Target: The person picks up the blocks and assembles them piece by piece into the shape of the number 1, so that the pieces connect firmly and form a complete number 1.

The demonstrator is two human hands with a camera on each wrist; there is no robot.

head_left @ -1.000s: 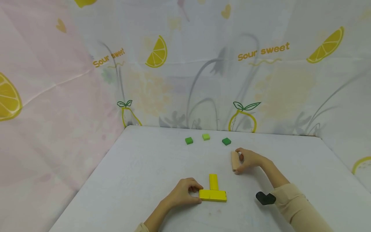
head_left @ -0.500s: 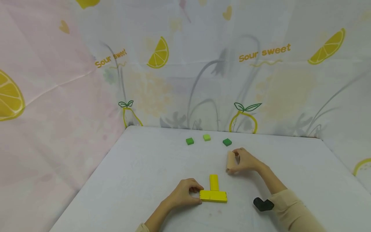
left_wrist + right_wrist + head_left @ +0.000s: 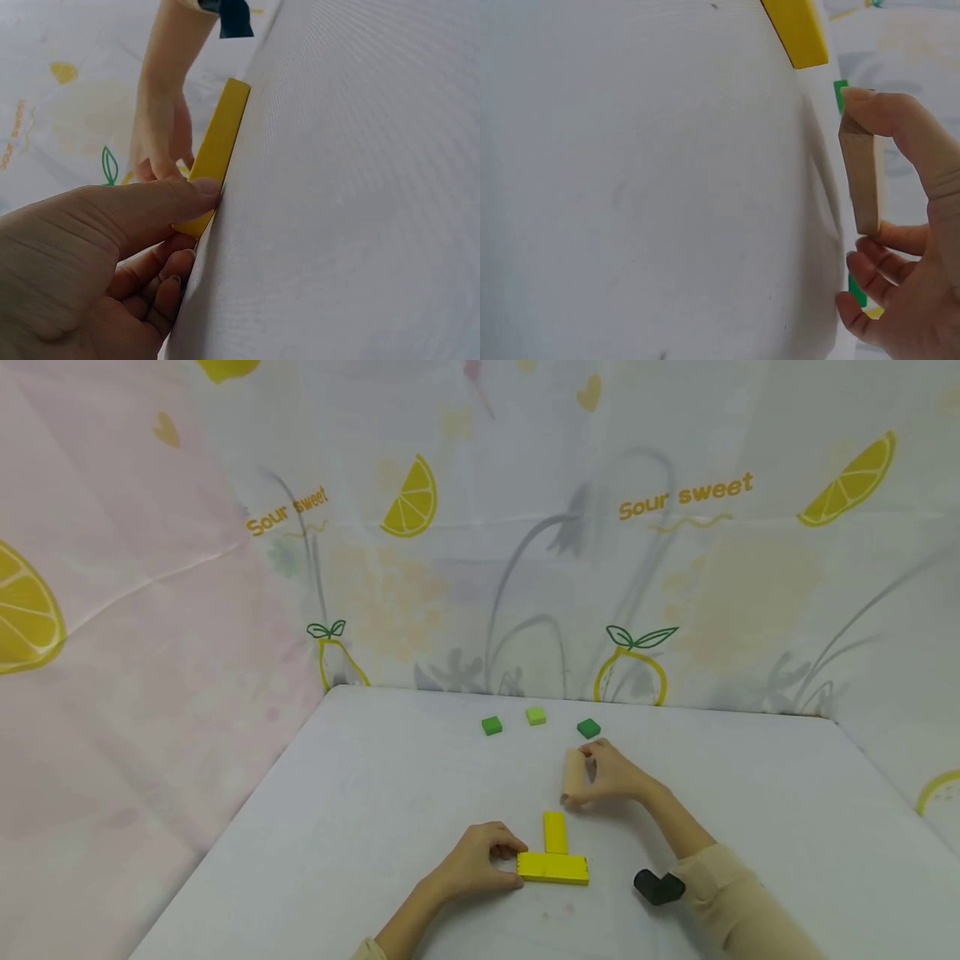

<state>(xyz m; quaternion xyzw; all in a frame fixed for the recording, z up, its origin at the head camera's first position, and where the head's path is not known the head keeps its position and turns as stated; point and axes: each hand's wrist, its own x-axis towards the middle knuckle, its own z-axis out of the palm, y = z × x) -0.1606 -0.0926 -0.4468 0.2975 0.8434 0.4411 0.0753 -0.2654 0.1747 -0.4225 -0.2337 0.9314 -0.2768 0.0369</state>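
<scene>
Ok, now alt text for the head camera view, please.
A person's right hand holds a wooden block while the left hand holds the end of a yellow block, which forms a T with a second yellow block. Three green blocks sit farther back on the white table.

In the head view I look forward and down, from farther back, across the desk (image 3: 337,827) to the printed cloth (image 3: 480,568). The left wrist view looks closely along the left hand (image 3: 79,255), the right wrist view along the right hand (image 3: 934,277); left wrist and head views share both hands.
</scene>
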